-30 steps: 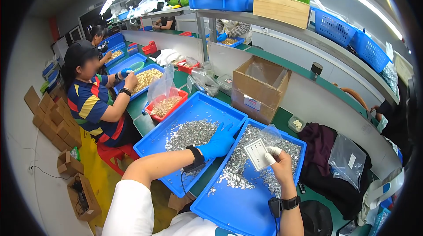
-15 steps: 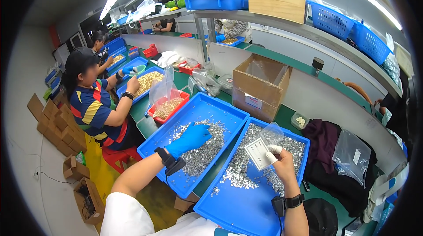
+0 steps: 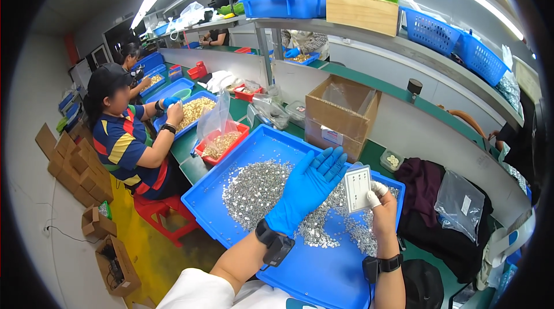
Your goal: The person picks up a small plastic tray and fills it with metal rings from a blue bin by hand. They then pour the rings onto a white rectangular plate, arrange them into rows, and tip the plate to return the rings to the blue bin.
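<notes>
My left hand (image 3: 309, 187), in a blue glove, is turned palm up with its fingers stretched out; I make out nothing on the palm. It hovers over the right blue tray (image 3: 306, 271), close to a small white rectangular plate (image 3: 358, 189) with a few dark dots on it. White covers sit on the fingertips of my right hand (image 3: 382, 208), which pinches that plate by its right edge, tilted above the tray. Small silvery metal pieces (image 3: 257, 187) lie heaped in the left blue tray (image 3: 202, 196), and more silvery pieces (image 3: 317, 231) are spread in the right one.
Behind the trays stands an open cardboard box (image 3: 334, 124). A red bin (image 3: 222, 146) of gold-coloured pieces sits to the left, near a co-worker (image 3: 130, 130) at another tray. Dark clothing (image 3: 424, 185) and a clear plastic bag (image 3: 461, 202) lie right. A shelf (image 3: 427, 49) runs overhead.
My left hand has left the heap in the left tray, moved right and turned palm up near the plate. My right hand has turned the plate more upright.
</notes>
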A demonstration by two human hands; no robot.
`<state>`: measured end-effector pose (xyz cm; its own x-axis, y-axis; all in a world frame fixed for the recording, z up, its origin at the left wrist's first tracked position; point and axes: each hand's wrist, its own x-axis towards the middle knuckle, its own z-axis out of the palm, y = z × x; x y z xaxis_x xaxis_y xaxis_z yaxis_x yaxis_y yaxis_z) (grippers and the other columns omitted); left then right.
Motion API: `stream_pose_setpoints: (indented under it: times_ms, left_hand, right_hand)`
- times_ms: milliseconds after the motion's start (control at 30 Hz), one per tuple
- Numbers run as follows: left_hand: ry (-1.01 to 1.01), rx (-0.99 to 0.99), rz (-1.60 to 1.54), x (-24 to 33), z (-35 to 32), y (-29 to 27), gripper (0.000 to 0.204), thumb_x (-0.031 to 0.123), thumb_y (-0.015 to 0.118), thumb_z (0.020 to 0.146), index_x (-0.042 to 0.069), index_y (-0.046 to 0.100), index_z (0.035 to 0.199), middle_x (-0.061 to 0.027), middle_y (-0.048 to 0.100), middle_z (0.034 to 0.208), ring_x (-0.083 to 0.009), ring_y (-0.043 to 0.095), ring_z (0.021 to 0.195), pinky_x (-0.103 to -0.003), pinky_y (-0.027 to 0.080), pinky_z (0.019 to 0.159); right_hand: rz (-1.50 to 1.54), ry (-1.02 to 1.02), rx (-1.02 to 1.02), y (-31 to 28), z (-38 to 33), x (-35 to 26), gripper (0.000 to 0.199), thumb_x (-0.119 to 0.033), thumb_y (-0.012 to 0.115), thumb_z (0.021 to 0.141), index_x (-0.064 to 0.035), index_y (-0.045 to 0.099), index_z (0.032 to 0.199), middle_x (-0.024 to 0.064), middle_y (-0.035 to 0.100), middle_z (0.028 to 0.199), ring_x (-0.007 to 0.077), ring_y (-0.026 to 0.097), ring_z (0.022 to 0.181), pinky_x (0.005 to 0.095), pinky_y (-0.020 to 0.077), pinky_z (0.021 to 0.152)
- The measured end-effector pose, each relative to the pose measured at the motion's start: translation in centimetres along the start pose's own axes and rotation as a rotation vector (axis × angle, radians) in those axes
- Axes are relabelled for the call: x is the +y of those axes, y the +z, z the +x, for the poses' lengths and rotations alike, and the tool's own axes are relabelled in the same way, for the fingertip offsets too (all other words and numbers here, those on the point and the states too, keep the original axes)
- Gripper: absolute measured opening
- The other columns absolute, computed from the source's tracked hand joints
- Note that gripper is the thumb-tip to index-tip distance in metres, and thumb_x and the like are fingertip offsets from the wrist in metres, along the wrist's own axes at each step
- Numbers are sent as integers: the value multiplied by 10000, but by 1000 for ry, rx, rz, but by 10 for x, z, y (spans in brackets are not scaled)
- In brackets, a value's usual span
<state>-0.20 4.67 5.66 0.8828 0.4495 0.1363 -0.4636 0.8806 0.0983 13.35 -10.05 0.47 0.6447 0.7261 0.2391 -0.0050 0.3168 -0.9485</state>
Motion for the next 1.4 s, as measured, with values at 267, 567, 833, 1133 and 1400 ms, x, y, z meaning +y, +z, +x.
stream_pose_setpoints:
  times_ms: [267, 567, 833, 1133, 1400]
  left_hand:
    - [34, 94, -54, 0, 13, -24, 396, 270, 384, 926, 1, 437, 1212, -150, 472, 1257, -285, 468, 1146, -433, 348, 992]
    - [29, 28, -113, -1, 14, -32, 389, 269, 396, 922, 2, 446, 1201, -152, 487, 1234, -293, 489, 1112, -435, 385, 965]
    - [209, 150, 38, 13, 31, -50, 348, 268, 383, 927, 11, 482, 1139, -143, 526, 1173, -268, 532, 1023, -413, 411, 932]
    - [364, 152, 15, 21, 73, -38, 326, 242, 363, 923, 3, 498, 1099, -135, 564, 1099, -264, 535, 1003, -420, 411, 923]
    - [447, 248, 174, 2, 79, -34, 339, 265, 360, 931, 8, 500, 1102, -133, 582, 1037, -241, 559, 940, -374, 434, 880]
  right_hand:
    - [37, 58, 15, 0, 4, 6, 281, -40, 549, 815, 20, 537, 1090, 67, 610, 977, 129, 588, 864, 263, 469, 778]
    - [5, 79, -61, 3, 0, 8, 348, -13, 555, 800, 24, 501, 1142, 82, 602, 1002, 131, 581, 891, 260, 474, 766]
    - [-696, -71, -196, 23, -13, -15, 484, -23, 585, 765, 9, 432, 1224, 116, 591, 915, 205, 589, 816, 287, 469, 723]
    - [-1042, -667, -399, 70, -41, -32, 831, -207, 794, 562, -59, 368, 1260, 186, 417, 1120, 372, 439, 987, 453, 377, 821]
    - [-1148, -769, -266, 77, -45, -32, 841, -200, 812, 463, -64, 425, 1197, 144, 431, 1029, 341, 448, 956, 452, 355, 798]
